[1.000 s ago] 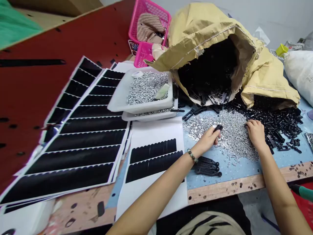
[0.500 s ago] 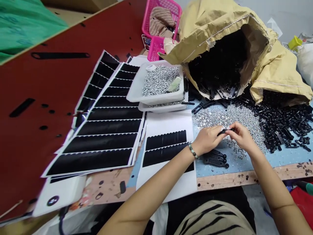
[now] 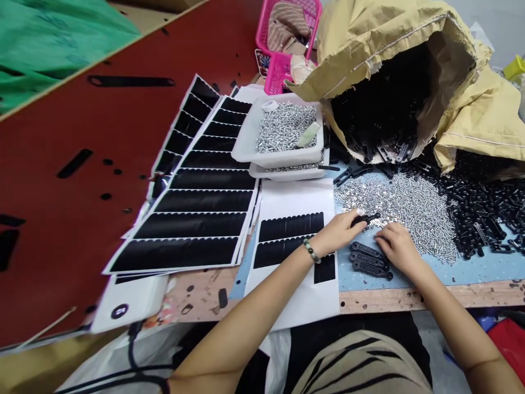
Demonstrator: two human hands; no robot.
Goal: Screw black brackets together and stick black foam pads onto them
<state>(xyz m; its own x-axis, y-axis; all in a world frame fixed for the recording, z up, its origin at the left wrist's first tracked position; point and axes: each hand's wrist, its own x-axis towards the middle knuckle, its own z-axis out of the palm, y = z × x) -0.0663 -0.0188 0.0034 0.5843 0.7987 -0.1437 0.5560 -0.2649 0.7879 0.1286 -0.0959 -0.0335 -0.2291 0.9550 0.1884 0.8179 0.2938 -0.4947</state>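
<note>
- Two hands over the bench: what has the left hand (image 3: 342, 232) got?
- A small black part (image 3: 366, 219). Thumb and fingers are closed on one end of it, and the other end sticks out to the right, just above the blue mat (image 3: 471, 268) at the near edge of the loose screws (image 3: 404, 202).
- And the right hand (image 3: 396, 246)?
- Palm down, just beside the left, fingers curled with the tips at the mat. I cannot tell whether they pinch anything. It is apart from the held part.
- What lies under it?
- A short stack of black parts (image 3: 367, 261), flat on the mat, against the near side of that hand.
- Where are the screws from there?
- Spread in a wide silver heap beyond both hands. More fill the white tray (image 3: 250, 134) to the far left, which sits on a second tray.
- Anything else black?
- A big heap of black parts (image 3: 484, 208) to the right of the screws, spilling from a torn paper sack (image 3: 369, 44) lying on its side.
- Left of the hands?
- A white sheet (image 3: 295, 197) with black strips under the left wrist, which wears a bead bracelet (image 3: 310, 251). Further left, more sheets (image 3: 200, 213) overlap in a fan.
</note>
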